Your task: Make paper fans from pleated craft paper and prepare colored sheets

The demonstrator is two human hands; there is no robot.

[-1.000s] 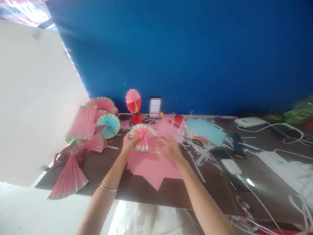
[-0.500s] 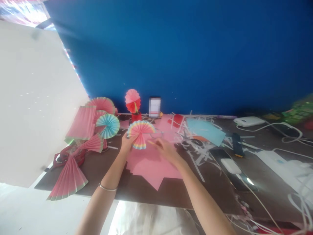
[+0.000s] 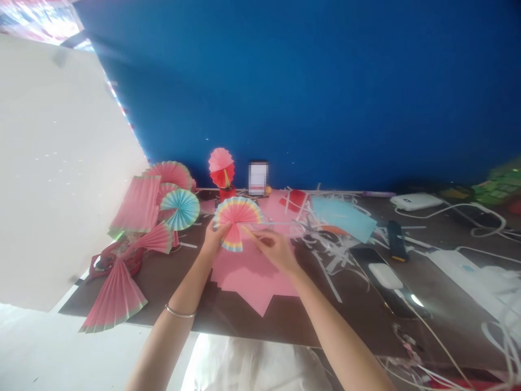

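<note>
My left hand point(image 3: 214, 239) pinches the lower left of a pleated rainbow paper fan point(image 3: 237, 214), held upright over the dark table point(image 3: 171, 288). My right hand point(image 3: 273, 248) pinches the fan near its centre from the right; a thin stick or strip seems to run between its fingers and the fan. Below both hands lies a stack of pink paper sheets point(image 3: 254, 279). A thin bracelet sits on my left wrist.
Finished pink fans point(image 3: 140, 203) and a teal-pink rosette point(image 3: 179, 208) lie at the left. A red cup with a fan point(image 3: 222, 171) stands at the back. White paper strips point(image 3: 325, 244), light blue paper point(image 3: 342, 217), a phone point(image 3: 386, 282), power banks and cables fill the right.
The fan has opened wider and tipped to the right. My right hand moved left, in to the fan's centre, from a spot further right.
</note>
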